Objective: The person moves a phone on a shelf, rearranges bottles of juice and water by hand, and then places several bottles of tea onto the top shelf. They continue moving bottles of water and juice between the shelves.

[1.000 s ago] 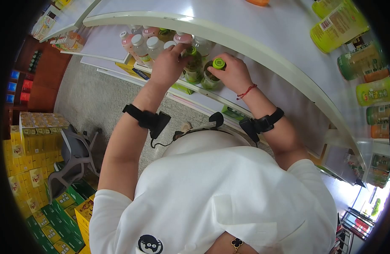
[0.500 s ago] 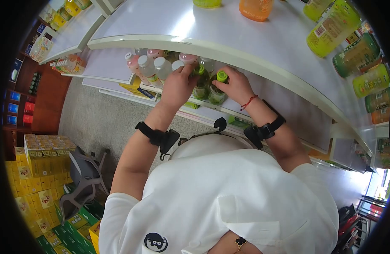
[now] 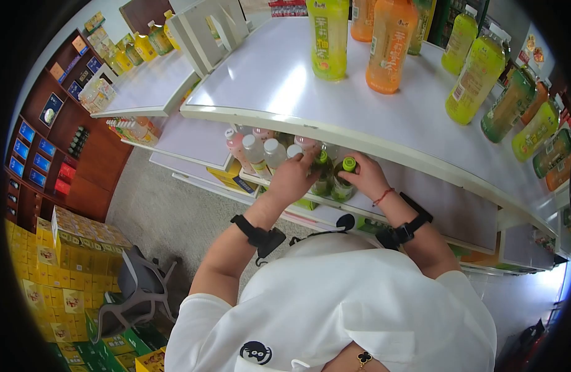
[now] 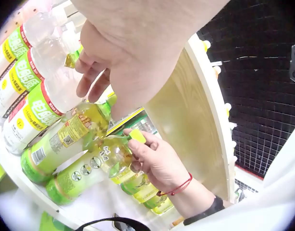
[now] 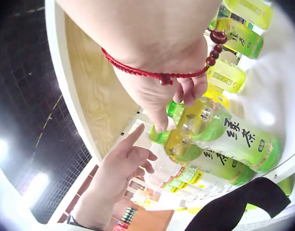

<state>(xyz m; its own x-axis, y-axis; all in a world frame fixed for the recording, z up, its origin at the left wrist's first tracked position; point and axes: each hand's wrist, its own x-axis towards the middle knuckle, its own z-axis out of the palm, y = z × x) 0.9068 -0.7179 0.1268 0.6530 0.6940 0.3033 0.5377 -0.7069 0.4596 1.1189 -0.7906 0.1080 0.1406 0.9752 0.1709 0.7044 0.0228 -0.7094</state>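
Two green tea bottles with bright green caps stand side by side at the front of the lower shelf [image 3: 415,192]. My right hand [image 3: 367,177] pinches the right green tea bottle [image 5: 243,139] near its cap, thumb on one side and fingers on the other. Beside the cap of the left green tea bottle [image 4: 66,139] is my left hand [image 3: 293,178], its fingers loosely bent and spread around the cap area. In the right wrist view a small gap shows between that left hand [image 5: 116,168] and the cap. White-capped bottles [image 3: 274,155] stand just left of it.
Above the hands runs the upper shelf's edge [image 3: 267,121], carrying a yellow-green bottle [image 3: 327,43], an orange bottle [image 3: 389,49] and several more at right. A pink bottle [image 3: 236,146] stands on the lower shelf. An office chair [image 3: 136,285] and stacked yellow cartons [image 3: 80,254] are at left.
The head view has tilted up, so the upper shelf's bottles show more. The right bottle has come upright close beside the left one, the right hand staying at its cap.
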